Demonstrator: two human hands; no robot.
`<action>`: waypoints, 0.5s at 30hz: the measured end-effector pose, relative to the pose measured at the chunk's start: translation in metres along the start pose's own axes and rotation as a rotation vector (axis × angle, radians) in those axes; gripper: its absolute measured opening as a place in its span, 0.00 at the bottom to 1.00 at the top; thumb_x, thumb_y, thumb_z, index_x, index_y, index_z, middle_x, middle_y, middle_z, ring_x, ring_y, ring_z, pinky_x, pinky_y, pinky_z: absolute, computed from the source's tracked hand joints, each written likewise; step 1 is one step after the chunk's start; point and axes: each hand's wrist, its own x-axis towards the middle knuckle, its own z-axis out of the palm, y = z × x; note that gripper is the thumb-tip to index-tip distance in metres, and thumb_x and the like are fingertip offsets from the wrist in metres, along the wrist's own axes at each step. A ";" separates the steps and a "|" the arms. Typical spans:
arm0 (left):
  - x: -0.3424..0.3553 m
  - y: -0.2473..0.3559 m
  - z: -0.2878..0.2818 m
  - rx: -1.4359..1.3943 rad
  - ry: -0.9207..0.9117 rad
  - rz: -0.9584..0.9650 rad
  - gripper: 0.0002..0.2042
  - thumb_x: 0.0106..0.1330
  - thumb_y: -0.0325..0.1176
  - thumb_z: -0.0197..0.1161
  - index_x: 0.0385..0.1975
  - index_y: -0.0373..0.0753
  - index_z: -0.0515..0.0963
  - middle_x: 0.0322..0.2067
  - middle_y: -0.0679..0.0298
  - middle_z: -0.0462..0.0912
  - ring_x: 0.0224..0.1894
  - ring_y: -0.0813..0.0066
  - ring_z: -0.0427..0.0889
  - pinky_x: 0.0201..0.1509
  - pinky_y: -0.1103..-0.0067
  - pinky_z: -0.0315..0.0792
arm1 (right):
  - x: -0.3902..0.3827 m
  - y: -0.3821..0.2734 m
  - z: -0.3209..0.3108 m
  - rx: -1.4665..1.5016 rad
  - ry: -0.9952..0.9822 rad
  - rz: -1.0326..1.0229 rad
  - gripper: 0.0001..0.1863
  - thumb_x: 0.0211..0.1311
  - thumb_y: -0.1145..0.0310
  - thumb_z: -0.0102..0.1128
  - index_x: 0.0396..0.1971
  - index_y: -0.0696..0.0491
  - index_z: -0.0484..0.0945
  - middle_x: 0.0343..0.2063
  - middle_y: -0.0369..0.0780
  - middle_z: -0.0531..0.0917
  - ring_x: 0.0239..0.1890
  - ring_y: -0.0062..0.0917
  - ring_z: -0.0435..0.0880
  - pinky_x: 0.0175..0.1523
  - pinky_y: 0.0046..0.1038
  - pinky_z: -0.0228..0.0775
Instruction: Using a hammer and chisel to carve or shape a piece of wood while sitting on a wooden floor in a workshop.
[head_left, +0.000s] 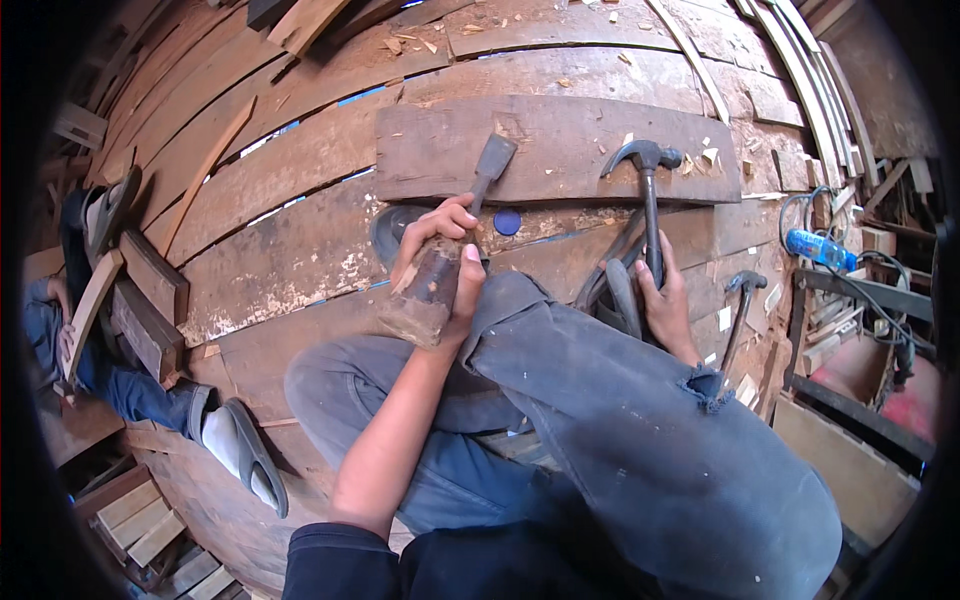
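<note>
My left hand [447, 262] is closed round the thick, worn wooden handle of a chisel [494, 160], its flat metal blade pointing up and away over the near edge of a brown plank [570, 135]. The plank lies crosswise in front of me, with a small cut recess near its far edge and wood chips on it. In my right hand [672, 305], the dark handle of a claw hammer [650, 205] is gripped; its head rests over the plank's right part. Between the hands, close to the plank, lies a round blue lid [507, 221].
A second hammer [740, 310] lies to the right of my knee. Beyond it are a blue bottle [820, 249], cables and a metal frame [870, 295]. At left, another person's hand [66, 340] touches a curved wood piece [92, 305]. The slatted floor has gaps and scattered chips.
</note>
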 end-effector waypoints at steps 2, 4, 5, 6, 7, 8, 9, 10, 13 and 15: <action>-0.004 -0.003 0.002 0.014 0.000 0.045 0.10 0.60 0.23 0.60 0.40 0.35 0.70 0.39 0.55 0.80 0.55 0.56 0.80 0.62 0.65 0.70 | -0.001 -0.001 0.000 0.040 -0.011 0.013 0.32 0.71 0.64 0.58 0.70 0.59 0.60 0.36 0.40 0.77 0.38 0.24 0.77 0.47 0.25 0.71; -0.006 -0.008 0.003 -0.005 0.010 0.016 0.10 0.60 0.23 0.60 0.40 0.35 0.71 0.39 0.55 0.80 0.55 0.56 0.79 0.62 0.65 0.70 | -0.001 -0.002 0.000 0.037 -0.004 0.026 0.32 0.71 0.64 0.58 0.70 0.58 0.61 0.31 0.36 0.74 0.32 0.21 0.74 0.41 0.24 0.71; -0.007 -0.011 0.002 -0.016 0.012 0.014 0.10 0.61 0.23 0.61 0.40 0.35 0.71 0.39 0.55 0.80 0.55 0.56 0.79 0.62 0.65 0.70 | -0.001 -0.003 0.000 0.053 0.008 -0.002 0.31 0.71 0.64 0.58 0.70 0.57 0.61 0.31 0.36 0.74 0.31 0.20 0.74 0.40 0.24 0.71; -0.009 -0.014 0.002 -0.043 0.024 0.005 0.10 0.61 0.23 0.61 0.40 0.35 0.71 0.40 0.56 0.80 0.56 0.56 0.79 0.62 0.66 0.69 | -0.001 -0.003 0.001 0.042 0.012 -0.004 0.31 0.71 0.64 0.58 0.70 0.57 0.62 0.30 0.36 0.74 0.30 0.20 0.74 0.40 0.24 0.71; -0.011 -0.015 0.001 -0.028 0.017 -0.004 0.10 0.61 0.23 0.61 0.40 0.35 0.71 0.40 0.56 0.80 0.56 0.57 0.79 0.63 0.66 0.69 | 0.000 -0.003 0.001 0.003 0.020 0.003 0.31 0.71 0.64 0.59 0.70 0.56 0.62 0.30 0.36 0.74 0.29 0.20 0.74 0.39 0.24 0.71; -0.013 -0.016 -0.001 -0.012 0.014 -0.011 0.10 0.61 0.23 0.62 0.41 0.35 0.71 0.41 0.56 0.80 0.56 0.57 0.79 0.63 0.66 0.69 | 0.000 -0.003 0.002 0.072 0.019 -0.010 0.29 0.71 0.65 0.59 0.69 0.54 0.64 0.29 0.36 0.74 0.28 0.20 0.74 0.38 0.26 0.71; -0.015 -0.016 -0.003 0.005 0.011 -0.018 0.10 0.61 0.23 0.62 0.41 0.36 0.71 0.41 0.56 0.80 0.56 0.57 0.79 0.63 0.66 0.69 | 0.000 -0.002 0.002 0.066 0.021 -0.010 0.29 0.71 0.65 0.59 0.68 0.55 0.64 0.28 0.36 0.74 0.28 0.21 0.74 0.37 0.26 0.71; -0.016 -0.015 -0.005 -0.004 0.011 -0.028 0.12 0.61 0.25 0.64 0.41 0.36 0.72 0.42 0.57 0.81 0.57 0.59 0.78 0.63 0.67 0.68 | 0.001 0.000 0.003 0.052 0.021 -0.004 0.28 0.71 0.65 0.59 0.68 0.55 0.65 0.28 0.36 0.74 0.29 0.21 0.74 0.37 0.26 0.71; -0.016 -0.007 -0.015 0.145 -0.053 -0.041 0.14 0.59 0.26 0.68 0.42 0.37 0.72 0.44 0.58 0.81 0.57 0.64 0.78 0.63 0.70 0.68 | 0.006 0.011 0.005 0.002 0.051 -0.066 0.28 0.68 0.64 0.63 0.64 0.56 0.68 0.27 0.39 0.76 0.29 0.25 0.76 0.39 0.29 0.72; -0.011 0.001 -0.026 0.305 -0.147 -0.085 0.21 0.57 0.29 0.73 0.48 0.38 0.72 0.43 0.60 0.81 0.52 0.70 0.79 0.60 0.73 0.70 | 0.011 0.023 0.006 -0.076 0.074 -0.102 0.29 0.66 0.63 0.65 0.63 0.57 0.69 0.27 0.41 0.77 0.30 0.27 0.77 0.39 0.31 0.72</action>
